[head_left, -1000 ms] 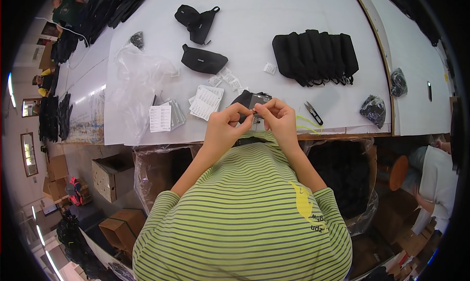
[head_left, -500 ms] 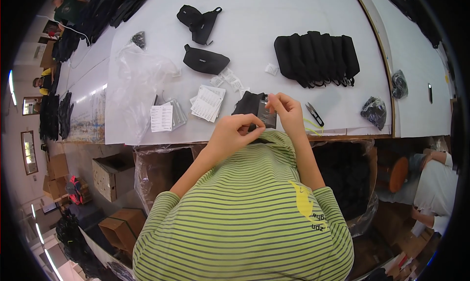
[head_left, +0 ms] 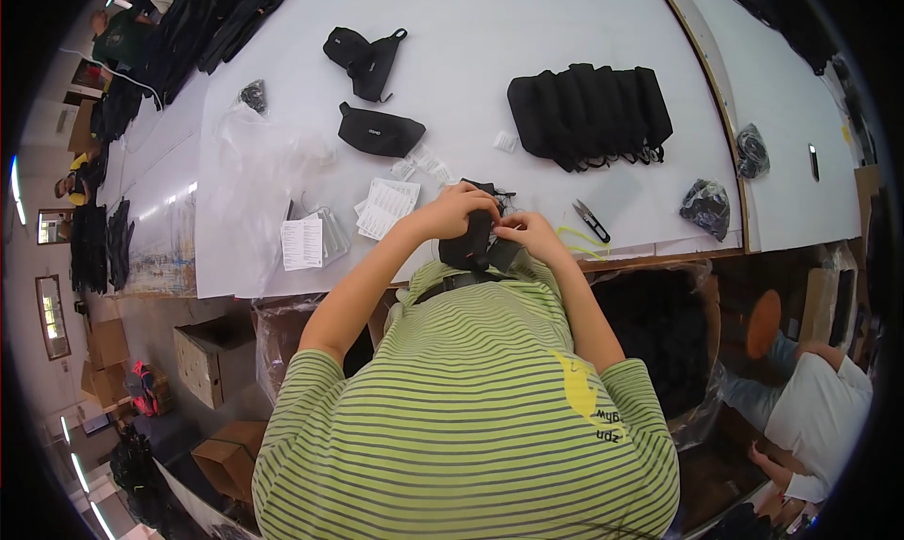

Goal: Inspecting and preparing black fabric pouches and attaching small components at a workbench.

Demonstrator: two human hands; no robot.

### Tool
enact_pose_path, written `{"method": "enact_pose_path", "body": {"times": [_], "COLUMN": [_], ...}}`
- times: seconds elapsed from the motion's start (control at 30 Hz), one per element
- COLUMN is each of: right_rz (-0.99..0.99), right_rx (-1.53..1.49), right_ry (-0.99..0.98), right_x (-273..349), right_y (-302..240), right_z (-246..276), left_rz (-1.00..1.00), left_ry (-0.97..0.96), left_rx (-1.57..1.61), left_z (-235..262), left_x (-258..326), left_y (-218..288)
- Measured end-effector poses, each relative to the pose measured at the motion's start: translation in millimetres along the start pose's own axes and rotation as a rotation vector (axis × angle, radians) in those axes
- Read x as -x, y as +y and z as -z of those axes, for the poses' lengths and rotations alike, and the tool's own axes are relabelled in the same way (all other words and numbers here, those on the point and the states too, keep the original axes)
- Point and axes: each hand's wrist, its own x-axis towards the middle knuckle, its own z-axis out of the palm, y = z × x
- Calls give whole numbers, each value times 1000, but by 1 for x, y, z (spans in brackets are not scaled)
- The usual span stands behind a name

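Note:
At the table's near edge my left hand [head_left: 458,212] is closed on a black fabric bag [head_left: 460,250], its fingers bent over the top. My right hand [head_left: 529,233] pinches at the bag's right side; a dark flat tag [head_left: 503,254] hangs just below its fingers. What lies between the fingertips is too small to make out. Beyond my left hand lie printed white cards [head_left: 388,207] and small white labels [head_left: 431,166]. Black thread snips [head_left: 592,221] and a yellow-green cord [head_left: 576,240] rest to the right of my right hand.
A row of black bags [head_left: 591,116] lies at far right. Two black waist bags [head_left: 381,131] [head_left: 365,62] sit farther left. Clear plastic [head_left: 268,168] and more cards [head_left: 302,243] spread at left. A plastic-wrapped black bundle [head_left: 706,209] is near the right edge. Another person [head_left: 817,408] sits at right.
My left hand has moved up onto the black bag, which now stands raised between my hands. The right hand has lowered to its side, the dark tag lower too. The view has shifted slightly.

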Motion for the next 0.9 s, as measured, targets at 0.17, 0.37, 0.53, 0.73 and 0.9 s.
{"method": "enact_pose_path", "body": {"times": [0.17, 0.37, 0.53, 0.73, 0.9], "right_rz": [14, -1, -29, 118, 264], "right_rx": [-147, -226, -172, -16, 70], "right_ry": [11, -5, 64, 211, 257], "right_x": [-2, -8, -2, 14, 31], "right_y": [6, 17, 4, -56, -107], "right_z": [-5, -7, -7, -5, -5], "left_rz": [1, -73, -142, -213, -248], "left_ry": [-133, -139, -29, 213, 374], "left_rx": [-216, -311, -359, -453, -483], "left_z": [12, 9, 32, 70, 79], "left_x": [0, -2, -1, 26, 46], "left_y": [-1, -3, 3, 28, 59]}}
